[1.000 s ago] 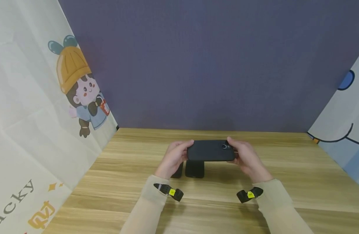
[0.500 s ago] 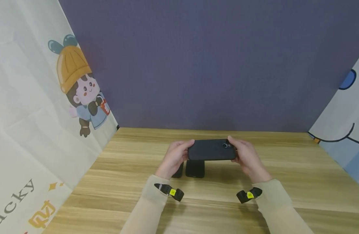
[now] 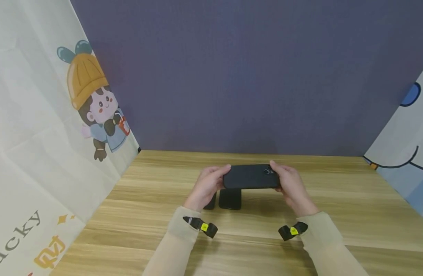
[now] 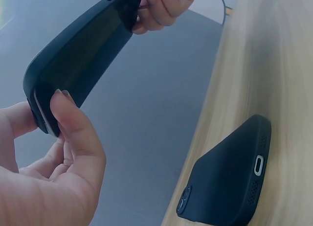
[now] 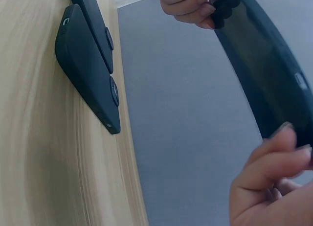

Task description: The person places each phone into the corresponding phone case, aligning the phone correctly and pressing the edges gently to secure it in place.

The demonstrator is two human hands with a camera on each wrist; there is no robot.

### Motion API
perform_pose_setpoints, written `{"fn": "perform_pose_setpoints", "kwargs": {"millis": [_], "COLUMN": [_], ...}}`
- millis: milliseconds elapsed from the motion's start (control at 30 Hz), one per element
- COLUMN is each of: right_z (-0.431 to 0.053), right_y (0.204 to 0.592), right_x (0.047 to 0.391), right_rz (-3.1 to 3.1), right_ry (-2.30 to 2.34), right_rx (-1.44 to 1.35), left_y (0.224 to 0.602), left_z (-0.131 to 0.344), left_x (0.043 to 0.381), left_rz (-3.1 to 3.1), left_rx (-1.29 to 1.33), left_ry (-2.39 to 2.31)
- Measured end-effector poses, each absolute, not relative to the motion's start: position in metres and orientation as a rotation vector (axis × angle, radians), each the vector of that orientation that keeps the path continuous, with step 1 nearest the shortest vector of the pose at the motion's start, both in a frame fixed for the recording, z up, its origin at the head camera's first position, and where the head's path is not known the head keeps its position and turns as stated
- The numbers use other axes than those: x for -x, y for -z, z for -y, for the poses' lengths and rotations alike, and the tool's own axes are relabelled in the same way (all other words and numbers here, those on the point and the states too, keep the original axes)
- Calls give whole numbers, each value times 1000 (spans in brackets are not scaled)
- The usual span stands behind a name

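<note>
Both hands hold a smartphone in a black case sideways above the table, its back and camera toward the head view. My left hand pinches one short end, with the thumb along the back. The right hand grips the other end beside the camera. From the left wrist view, the held phone's glossy screen shows, and a light strip of its edge peeks out of the case at the corner by the left fingertips. In the right wrist view the right fingers bend at the phone's lower end.
Two more black-cased phones lie side by side on the wooden table: one phone below the held one, another phone partly hidden by the left hand. A dark panel stands behind; printed cloths flank the sides.
The held phone and both hands have shifted very slightly right, and the phone's back has tipped a little. Both grips stay the same. The two phones on the table have not moved.
</note>
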State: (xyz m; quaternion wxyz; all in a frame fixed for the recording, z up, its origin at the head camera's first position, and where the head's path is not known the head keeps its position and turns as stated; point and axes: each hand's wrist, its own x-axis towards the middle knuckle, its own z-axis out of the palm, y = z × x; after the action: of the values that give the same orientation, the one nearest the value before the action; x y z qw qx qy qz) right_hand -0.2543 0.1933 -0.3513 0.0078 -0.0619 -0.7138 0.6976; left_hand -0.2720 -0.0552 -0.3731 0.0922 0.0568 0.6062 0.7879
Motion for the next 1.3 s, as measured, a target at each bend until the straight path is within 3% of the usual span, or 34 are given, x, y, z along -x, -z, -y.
{"fn": "perform_pose_setpoints", "kwargs": {"millis": [1300], "right_z": [-195], "right_y": [355], "right_x": [255], "right_rz": [2256], "right_ry": [-2343], "right_rx": [170], "left_y": [370], "left_z": [50], "left_x": [270], "left_rz": [-1920], "left_rx": [-94], "left_ry": [-2358]}}
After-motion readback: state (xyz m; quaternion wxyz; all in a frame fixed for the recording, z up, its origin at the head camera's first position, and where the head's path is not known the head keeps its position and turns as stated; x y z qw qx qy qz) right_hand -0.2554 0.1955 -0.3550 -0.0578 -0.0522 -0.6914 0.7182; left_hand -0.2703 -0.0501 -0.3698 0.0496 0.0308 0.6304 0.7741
